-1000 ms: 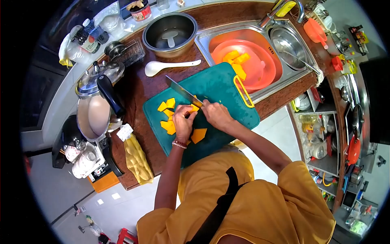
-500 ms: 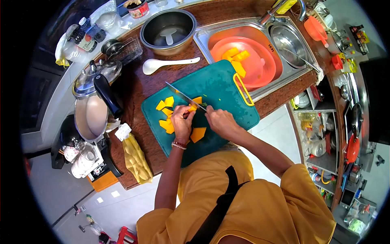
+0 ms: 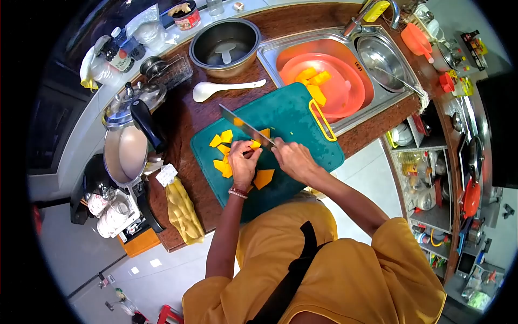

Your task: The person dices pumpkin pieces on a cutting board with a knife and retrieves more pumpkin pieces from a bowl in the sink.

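Observation:
On the green cutting board (image 3: 291,119) my right hand (image 3: 294,161) grips a kitchen knife (image 3: 241,123), whose blade points up and to the left. My left hand (image 3: 244,162) pinches a small orange pumpkin piece (image 3: 255,144) right beside the blade. Several cut pumpkin pieces (image 3: 222,167) lie on the board to the left of that hand. A larger pumpkin chunk (image 3: 264,178) rests below, between my two hands, and another piece (image 3: 265,132) is partly hidden behind the knife.
A sink (image 3: 270,56) at the upper right holds a pink basin (image 3: 345,81) with pumpkin chunks. Past the board are a white spoon (image 3: 202,92) and a dark pot (image 3: 202,48). An open pressure cooker (image 3: 125,156) and a yellow packet (image 3: 183,213) are at left.
The knife blade has turned its flat side more into view. My hands stay nearly in place, and the whole view has shifted slightly.

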Action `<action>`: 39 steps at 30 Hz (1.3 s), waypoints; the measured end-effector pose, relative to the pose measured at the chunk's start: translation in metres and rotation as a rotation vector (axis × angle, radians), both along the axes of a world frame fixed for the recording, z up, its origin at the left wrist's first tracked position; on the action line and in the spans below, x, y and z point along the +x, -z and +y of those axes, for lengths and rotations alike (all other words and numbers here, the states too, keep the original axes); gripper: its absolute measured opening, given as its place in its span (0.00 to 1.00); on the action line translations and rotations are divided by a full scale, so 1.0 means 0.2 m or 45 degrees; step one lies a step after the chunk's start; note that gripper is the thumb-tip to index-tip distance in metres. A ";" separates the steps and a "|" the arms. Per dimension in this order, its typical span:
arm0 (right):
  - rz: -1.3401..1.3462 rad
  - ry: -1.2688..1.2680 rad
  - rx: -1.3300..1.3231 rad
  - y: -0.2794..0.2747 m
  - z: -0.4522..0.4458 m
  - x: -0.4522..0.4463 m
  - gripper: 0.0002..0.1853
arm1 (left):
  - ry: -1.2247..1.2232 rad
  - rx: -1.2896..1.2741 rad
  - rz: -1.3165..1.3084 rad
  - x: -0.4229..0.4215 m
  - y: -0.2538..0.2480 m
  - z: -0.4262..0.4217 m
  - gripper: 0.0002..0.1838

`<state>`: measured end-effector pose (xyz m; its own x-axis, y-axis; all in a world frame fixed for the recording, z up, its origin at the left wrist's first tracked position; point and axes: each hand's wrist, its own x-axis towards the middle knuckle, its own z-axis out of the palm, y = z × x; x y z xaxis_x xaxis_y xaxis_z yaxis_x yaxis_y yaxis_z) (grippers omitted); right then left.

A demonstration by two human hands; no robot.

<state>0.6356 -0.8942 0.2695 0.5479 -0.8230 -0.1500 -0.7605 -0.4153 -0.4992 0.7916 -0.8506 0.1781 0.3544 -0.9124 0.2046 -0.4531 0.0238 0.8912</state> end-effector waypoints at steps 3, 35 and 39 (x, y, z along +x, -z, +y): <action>0.077 0.019 -0.001 0.08 0.06 -0.03 0.10 | 0.054 -0.002 -0.025 0.03 0.04 0.06 0.08; -0.213 0.125 -0.164 0.18 0.06 -0.03 0.09 | 0.177 0.048 -0.714 0.08 0.21 0.04 0.20; -0.191 0.009 -0.200 0.23 0.05 -0.01 0.11 | 0.204 -0.033 -0.693 0.02 0.25 0.04 0.21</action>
<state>0.6326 -0.8833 0.2242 0.5488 -0.8336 0.0630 -0.6855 -0.4919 -0.5368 0.7961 -0.8420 0.1272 0.0492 -0.9382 0.3425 -0.8360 0.1490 0.5281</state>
